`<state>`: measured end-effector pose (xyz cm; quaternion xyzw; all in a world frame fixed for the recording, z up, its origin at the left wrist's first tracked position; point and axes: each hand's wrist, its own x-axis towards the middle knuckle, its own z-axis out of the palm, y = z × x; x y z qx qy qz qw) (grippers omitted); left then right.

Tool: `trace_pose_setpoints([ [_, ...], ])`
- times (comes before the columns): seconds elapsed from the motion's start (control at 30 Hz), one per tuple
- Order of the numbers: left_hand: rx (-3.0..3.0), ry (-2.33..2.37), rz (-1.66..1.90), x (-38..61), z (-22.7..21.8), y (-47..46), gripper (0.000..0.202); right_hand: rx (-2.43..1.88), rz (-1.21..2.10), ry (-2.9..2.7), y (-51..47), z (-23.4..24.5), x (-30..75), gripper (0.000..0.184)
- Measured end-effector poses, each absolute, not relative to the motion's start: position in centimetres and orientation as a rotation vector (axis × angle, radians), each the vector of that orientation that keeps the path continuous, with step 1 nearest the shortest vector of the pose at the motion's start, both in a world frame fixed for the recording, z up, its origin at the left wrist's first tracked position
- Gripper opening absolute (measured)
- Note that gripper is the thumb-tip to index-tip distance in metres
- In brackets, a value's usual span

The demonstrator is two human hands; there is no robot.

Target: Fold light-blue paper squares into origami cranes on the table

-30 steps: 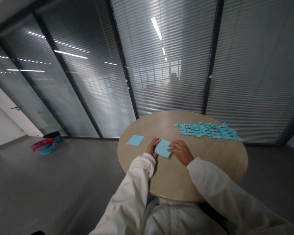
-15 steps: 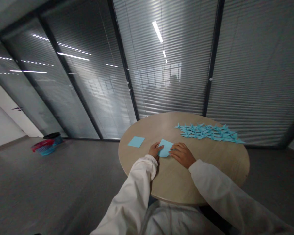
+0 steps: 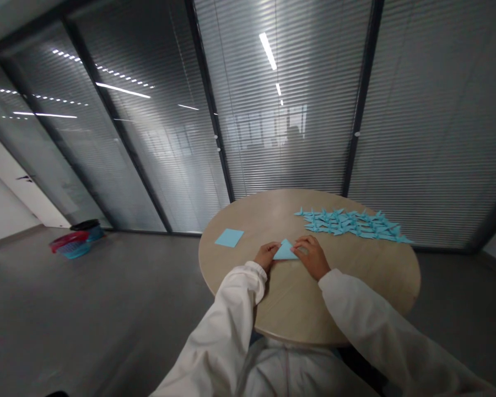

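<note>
A light blue paper sheet (image 3: 285,251), folded into a triangle, lies on the round wooden table (image 3: 347,281) in front of me. My left hand (image 3: 265,255) pinches its left corner with curled fingers. My right hand (image 3: 313,256) presses on its right side, fingers bent down onto the paper. Both arms are in white sleeves.
A flat blue paper square (image 3: 229,237) lies at the table's left. Several folded blue paper cranes (image 3: 351,222) are laid out in rows at the far right. Glass walls with blinds stand behind. Coloured basins (image 3: 75,243) sit on the floor far left.
The paper square between my hands has been folded over into a triangle, and both hands now press it flat on the table.
</note>
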<state>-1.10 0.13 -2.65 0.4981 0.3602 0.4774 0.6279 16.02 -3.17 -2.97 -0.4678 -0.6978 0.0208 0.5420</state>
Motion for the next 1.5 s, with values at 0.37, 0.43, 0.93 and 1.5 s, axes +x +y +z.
trace_pose_setpoints([
  [0.37,1.351,0.891,1.012,-1.3,-0.8,-1.0,0.046,-1.303,0.482,-1.45,-2.5,-3.3,15.9,0.017],
  [0.43,1.415,0.896,1.013,-1.5,-0.7,-1.2,0.045,-1.295,0.5,-1.441,-2.4,-3.5,15.9,0.017],
  [0.93,1.481,0.835,0.939,-1.6,-0.3,-1.4,0.044,-1.17,0.642,-1.394,-2.2,-3.3,15.2,0.03],
  [1.5,1.471,0.83,0.897,-1.5,0.2,-1.8,0.043,-1.173,0.7,-1.334,-1.9,-3.7,15.3,0.032],
])
